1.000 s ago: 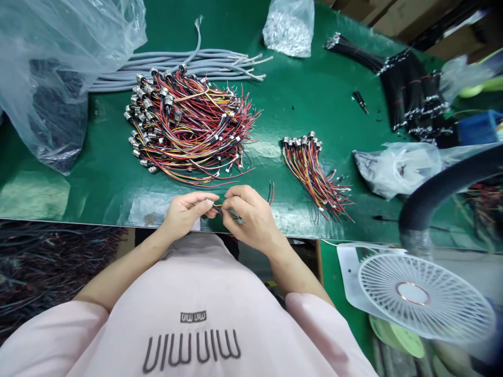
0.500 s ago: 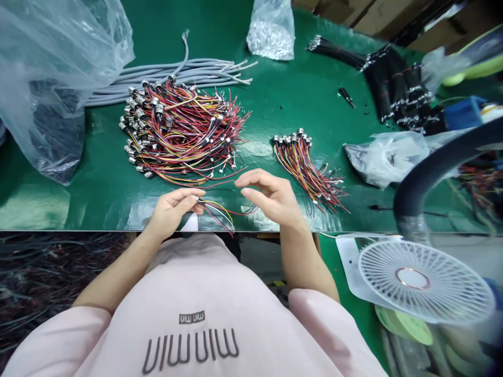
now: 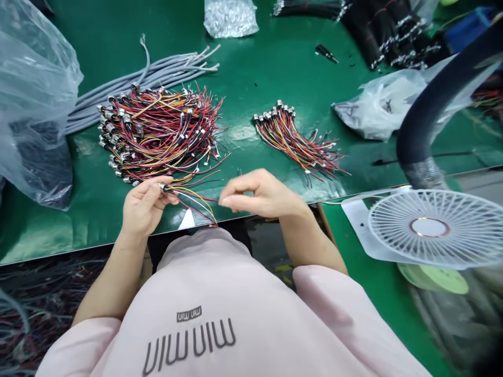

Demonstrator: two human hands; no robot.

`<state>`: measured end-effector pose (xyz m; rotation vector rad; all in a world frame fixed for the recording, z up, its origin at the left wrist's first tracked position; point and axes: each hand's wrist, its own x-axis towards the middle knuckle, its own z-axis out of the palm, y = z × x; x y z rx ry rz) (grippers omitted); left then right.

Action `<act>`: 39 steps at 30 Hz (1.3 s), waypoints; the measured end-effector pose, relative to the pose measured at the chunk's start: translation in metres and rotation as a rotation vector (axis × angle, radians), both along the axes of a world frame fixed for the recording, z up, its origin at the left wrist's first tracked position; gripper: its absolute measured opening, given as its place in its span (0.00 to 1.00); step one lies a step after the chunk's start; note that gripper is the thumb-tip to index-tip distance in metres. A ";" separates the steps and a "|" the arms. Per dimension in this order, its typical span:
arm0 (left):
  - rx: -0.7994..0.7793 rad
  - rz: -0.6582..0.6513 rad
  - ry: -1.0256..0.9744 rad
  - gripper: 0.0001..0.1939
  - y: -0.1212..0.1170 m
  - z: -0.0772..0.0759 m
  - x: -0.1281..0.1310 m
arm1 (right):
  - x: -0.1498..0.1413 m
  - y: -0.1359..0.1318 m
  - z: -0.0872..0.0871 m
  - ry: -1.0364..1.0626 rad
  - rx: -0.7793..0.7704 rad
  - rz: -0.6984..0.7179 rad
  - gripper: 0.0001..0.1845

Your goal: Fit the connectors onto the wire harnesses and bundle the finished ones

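At the table's front edge, my left hand (image 3: 143, 205) pinches the metal end of a wired connector (image 3: 166, 188) between thumb and fingers. Its loose wires, red, yellow, white and black, fan out to the right. My right hand (image 3: 262, 193) is closed in a pinch at the end of one red wire (image 3: 204, 198) from that connector. Just behind my left hand lies a large heap of wired connectors (image 3: 165, 133), metal ends to the left. A smaller bundle of wired connectors (image 3: 294, 139) rests beyond my right hand.
Grey cables (image 3: 168, 70) and a clear plastic bag (image 3: 35, 78) lie at the left. Farther back are a bag of small shiny parts (image 3: 231, 18) and black cable bundles (image 3: 365, 36). A black hose (image 3: 428, 104) and a white fan (image 3: 430, 228) stand at the right.
My right hand came away from the connector, opened, then closed on a red wire. My left hand kept its hold and moved left. The view has turned and shifted.
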<state>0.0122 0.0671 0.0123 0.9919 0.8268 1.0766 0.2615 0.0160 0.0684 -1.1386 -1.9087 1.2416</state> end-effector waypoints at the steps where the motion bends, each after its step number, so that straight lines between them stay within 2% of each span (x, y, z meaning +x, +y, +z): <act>1: -0.005 0.001 0.004 0.19 0.001 0.000 0.000 | 0.004 -0.005 -0.004 -0.034 -0.063 0.071 0.12; 3: -0.012 -0.002 0.012 0.19 0.003 0.001 0.001 | 0.007 -0.014 -0.019 -0.086 -0.166 0.175 0.12; 6: -0.014 -0.018 0.007 0.19 0.005 0.002 0.005 | 0.000 -0.020 -0.045 -0.102 -0.293 0.234 0.27; 7: -0.012 -0.023 0.000 0.19 0.005 0.003 0.007 | -0.004 -0.021 -0.051 -0.091 -0.331 0.254 0.28; 9: -0.007 -0.028 -0.013 0.18 0.004 0.007 0.010 | -0.011 -0.023 -0.059 -0.049 -0.391 0.285 0.21; 11: 0.001 -0.010 -0.022 0.17 0.004 0.011 0.011 | -0.012 -0.027 -0.058 -0.002 -0.422 0.259 0.11; 13: 0.015 0.037 -0.037 0.17 0.004 0.016 0.008 | -0.005 -0.032 -0.049 0.018 -0.420 0.138 0.08; 15: 0.043 0.094 -0.063 0.17 0.004 0.018 0.003 | 0.007 -0.037 -0.037 0.038 -0.359 -0.100 0.08; 17: 0.092 0.138 -0.067 0.17 0.004 0.016 -0.001 | 0.021 -0.040 -0.025 0.120 -0.234 -0.384 0.08; 19: 0.154 0.155 -0.010 0.15 0.002 0.008 -0.001 | 0.033 -0.036 -0.017 0.265 -0.082 -0.595 0.11; 22: 0.310 0.097 0.254 0.10 -0.007 -0.007 0.007 | 0.045 -0.016 -0.013 0.516 0.113 -0.709 0.16; 24: 0.531 0.002 0.485 0.08 -0.016 -0.017 0.017 | 0.049 0.003 -0.014 0.651 0.167 -0.719 0.15; 27: 0.816 -0.173 0.665 0.08 -0.029 -0.026 0.034 | 0.049 0.033 -0.017 0.741 0.130 -0.626 0.18; 30: 0.903 -0.255 0.683 0.09 -0.032 -0.028 0.047 | 0.044 0.054 -0.014 0.671 0.033 -0.427 0.35; 31: 0.891 -0.256 0.680 0.10 -0.030 -0.026 0.050 | 0.042 0.059 -0.012 0.630 0.000 -0.358 0.40; 33: 0.806 -0.205 0.650 0.14 -0.024 -0.019 0.054 | 0.037 0.064 -0.007 0.542 -0.048 -0.234 0.43; 37: 0.586 -0.080 0.476 0.21 -0.010 0.000 0.058 | 0.020 0.062 0.001 0.298 -0.089 0.048 0.39; 39: 0.568 -0.078 0.413 0.17 -0.006 0.004 0.058 | 0.010 0.057 0.001 0.175 -0.072 0.167 0.36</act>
